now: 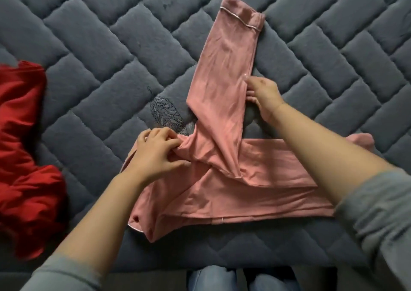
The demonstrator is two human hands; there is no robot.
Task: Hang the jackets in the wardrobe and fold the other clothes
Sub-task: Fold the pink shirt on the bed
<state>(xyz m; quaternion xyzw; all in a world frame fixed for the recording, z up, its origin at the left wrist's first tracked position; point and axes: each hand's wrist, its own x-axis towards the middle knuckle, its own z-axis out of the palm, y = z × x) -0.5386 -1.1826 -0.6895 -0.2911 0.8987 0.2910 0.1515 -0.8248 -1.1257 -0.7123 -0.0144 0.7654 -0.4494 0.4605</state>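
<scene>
A pink long-sleeved top (224, 188) with pale piping lies on the quilted grey mattress (111, 68), its body folded into a band across the front. One sleeve (226, 57) stretches away from me toward the back. My left hand (155, 153) pinches the fabric at the shoulder where the sleeve meets the body. My right hand (264, 95) grips the right edge of the sleeve about halfway along it.
A crumpled red garment (24, 157) lies on the mattress at the left edge. The mattress's front edge runs along the bottom, with my legs in jeans (211, 279) just below it.
</scene>
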